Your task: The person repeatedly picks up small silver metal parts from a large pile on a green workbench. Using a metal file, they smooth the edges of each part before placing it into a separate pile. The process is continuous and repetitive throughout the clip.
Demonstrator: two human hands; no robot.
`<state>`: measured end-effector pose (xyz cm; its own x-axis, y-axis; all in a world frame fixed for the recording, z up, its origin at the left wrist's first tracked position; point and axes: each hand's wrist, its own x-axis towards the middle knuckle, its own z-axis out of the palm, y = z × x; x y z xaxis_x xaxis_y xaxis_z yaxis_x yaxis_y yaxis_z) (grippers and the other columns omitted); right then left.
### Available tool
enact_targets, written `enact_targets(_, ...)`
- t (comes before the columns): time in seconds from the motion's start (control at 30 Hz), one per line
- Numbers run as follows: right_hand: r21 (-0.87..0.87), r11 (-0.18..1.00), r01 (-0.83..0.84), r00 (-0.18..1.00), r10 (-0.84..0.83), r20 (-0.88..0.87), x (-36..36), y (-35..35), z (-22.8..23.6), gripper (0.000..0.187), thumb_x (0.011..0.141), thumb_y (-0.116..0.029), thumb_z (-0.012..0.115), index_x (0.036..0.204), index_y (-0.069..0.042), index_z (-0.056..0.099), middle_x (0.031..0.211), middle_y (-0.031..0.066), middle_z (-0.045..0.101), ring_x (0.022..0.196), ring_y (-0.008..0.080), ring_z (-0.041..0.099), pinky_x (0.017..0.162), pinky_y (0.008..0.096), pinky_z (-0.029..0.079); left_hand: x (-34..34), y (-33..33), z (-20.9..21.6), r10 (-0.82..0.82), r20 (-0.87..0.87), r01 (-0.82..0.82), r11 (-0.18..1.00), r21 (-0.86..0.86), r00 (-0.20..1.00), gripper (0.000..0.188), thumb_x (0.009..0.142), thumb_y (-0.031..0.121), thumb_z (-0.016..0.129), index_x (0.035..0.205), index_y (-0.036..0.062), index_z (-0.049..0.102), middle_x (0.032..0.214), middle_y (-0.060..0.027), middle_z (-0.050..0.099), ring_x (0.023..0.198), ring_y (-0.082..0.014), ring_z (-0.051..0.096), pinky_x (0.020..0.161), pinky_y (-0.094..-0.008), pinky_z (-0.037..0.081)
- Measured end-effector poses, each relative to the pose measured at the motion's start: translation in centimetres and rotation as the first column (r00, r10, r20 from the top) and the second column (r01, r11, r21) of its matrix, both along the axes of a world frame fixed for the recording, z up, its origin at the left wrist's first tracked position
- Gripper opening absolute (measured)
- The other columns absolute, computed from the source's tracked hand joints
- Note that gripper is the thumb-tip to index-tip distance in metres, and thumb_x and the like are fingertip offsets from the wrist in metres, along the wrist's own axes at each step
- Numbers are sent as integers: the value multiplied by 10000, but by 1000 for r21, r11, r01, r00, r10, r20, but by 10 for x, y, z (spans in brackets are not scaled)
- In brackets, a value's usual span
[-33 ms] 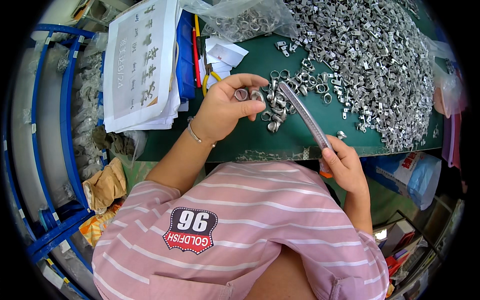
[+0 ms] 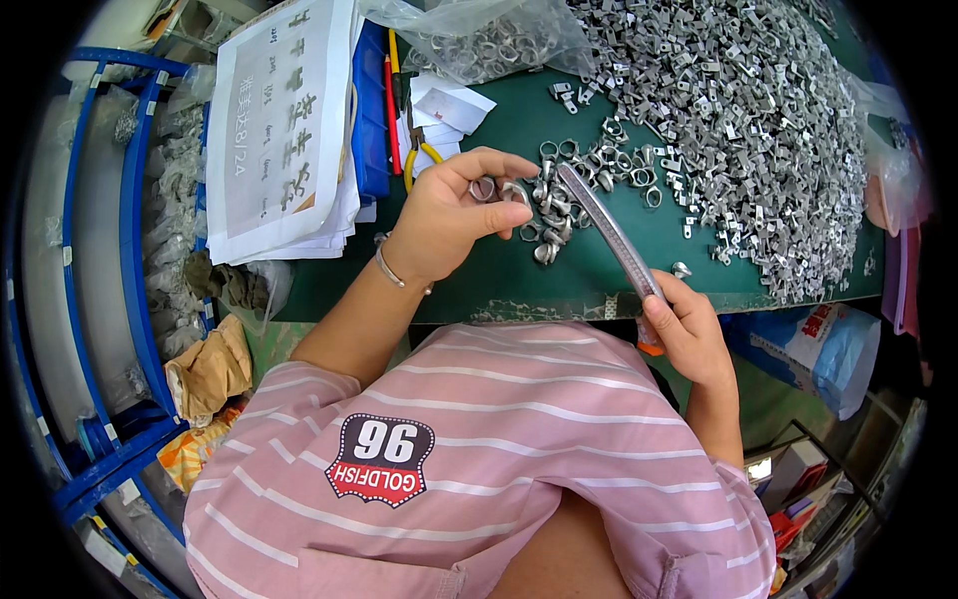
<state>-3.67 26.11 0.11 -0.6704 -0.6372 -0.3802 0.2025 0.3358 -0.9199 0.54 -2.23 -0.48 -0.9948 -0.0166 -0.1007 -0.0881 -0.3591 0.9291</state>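
Two hands over green table (image 2: 519, 270): left hand (image 2: 444, 215) pinches ring (image 2: 486, 189), right hand (image 2: 684, 329) grips file (image 2: 609, 230).

This is a small workshop or factory bench for sorting and finishing metal hardware. A green work table (image 2: 599, 270) carries a huge heap of small grey metal fittings (image 2: 758, 130), loose metal rings (image 2: 599, 165) and a clear plastic bag of more rings (image 2: 489, 40). A stack of printed work sheets (image 2: 284, 130) lies at the side with pliers (image 2: 419, 150). Blue metal shelving (image 2: 130, 250) holding bagged parts stands beside the table.
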Motion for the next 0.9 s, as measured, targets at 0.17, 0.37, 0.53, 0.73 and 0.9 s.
enact_targets(0.17, 13, 1000, -25, 999, 25, -23, 0, -2, 2, 295, 887, -202, 513, 1101, -1, 547, 624, -2, 505, 555, 63, 474, 509, 218, 398, -2, 10, -1, 122, -106, -138, 977, -163, 987, 285, 747, -38, 615, 1028, -47, 569, 887, -97, 559, 836, -180, 607, 680, -218, 494)
enact_targets(0.37, 48, 996, -78, 995, 80, -55, 2, -5, 3, 279, 882, -182, 515, 1090, 1, 544, 652, 10, 527, 578, 87, 475, 545, 236, 411, 1, 6, 6, 117, 194, -151, 974, 171, 974, 216, 842, 30, 546, 1046, -40, 548, 919, -117, 607, 854, -171, 620, 700, -222, 516)
enact_targets(0.53, 112, 988, -105, 993, 111, -48, 1, -9, 8, 279, 875, -182, 520, 1084, 1, 542, 692, 44, 551, 622, 108, 495, 595, 250, 428, 0, 12, -1, 132, 242, -207, 925, 317, 961, 158, 861, 67, 538, 1000, -4, 560, 848, -75, 611, 808, -149, 616, 645, -211, 506)
enact_targets(0.73, 113, 989, -98, 989, 109, -96, 2, -10, 8, 289, 875, -193, 522, 1088, 2, 542, 698, 52, 557, 631, 114, 502, 609, 259, 434, 0, 8, -14, 79, 239, -181, 879, 441, 968, 141, 855, 77, 548, 974, 2, 569, 864, -68, 606, 820, -153, 608, 651, -208, 499)
enact_targets(0.9, 112, 991, -66, 996, 73, -57, 2, -9, 5, 293, 875, -200, 526, 1091, -3, 544, 696, 56, 560, 633, 119, 510, 607, 264, 435, 0, 18, -2, 159, 267, -240, 921, 308, 951, 182, 839, 51, 560, 1008, -18, 564, 941, -104, 609, 871, -171, 610, 710, -222, 511)
